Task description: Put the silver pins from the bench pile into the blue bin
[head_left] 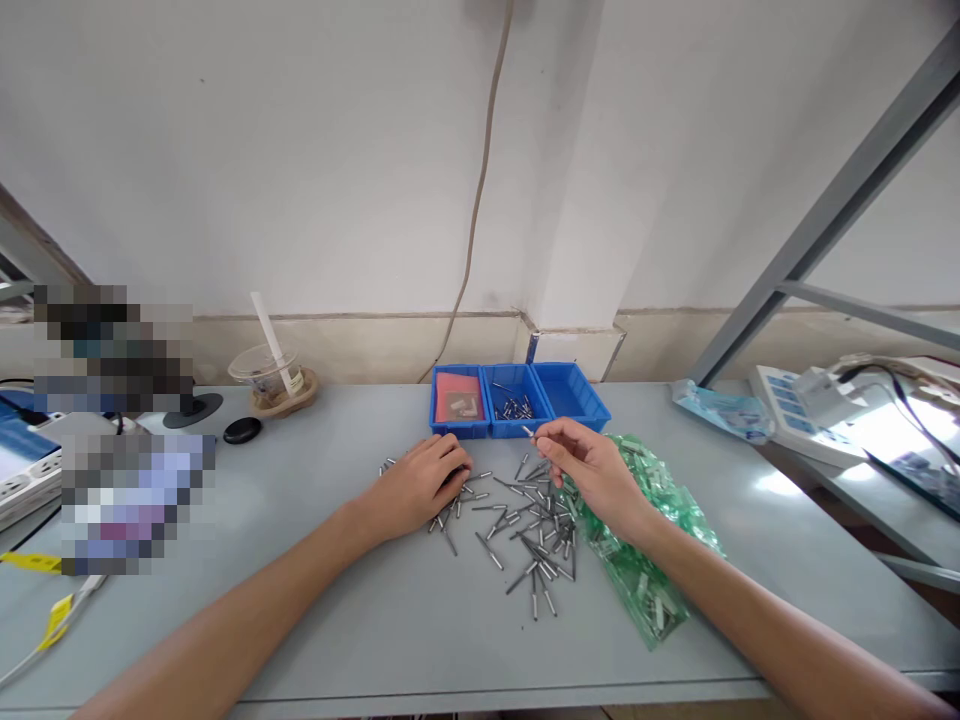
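A grey tabletop (360, 640) runs back to a pale wall (300, 150), down which a beige cable (481, 190) hangs. Along its left side sit a clear plastic cup (259, 372) with a white straw (271, 335), a black round object (242, 430) and a white power strip (30, 488); at the right, a light blue packet (724, 410) lies near a slanting metal frame (791, 245). Three blue bins (460, 430) stand side by side near the wall: the left one holds a reddish sheet with pale pieces on it, the middle one a small pile of pins. Many more pins (535, 603) lie scattered in the middle of the tabletop, pointing every way and partly overlapping; they are slim and metallic, with a bright silvery section and a darker, thinner shaft. A crinkled green see-through bag (660, 590) with small parts inside lies just right of them. The right hand (589, 468) has its grip closed, thumb and fingertips pinching one small pin (528, 432) just in front of the middle bin. The left hand (427, 478) rests over pins on the left, fingers curled; whether its grip is clamped on any cannot be told.
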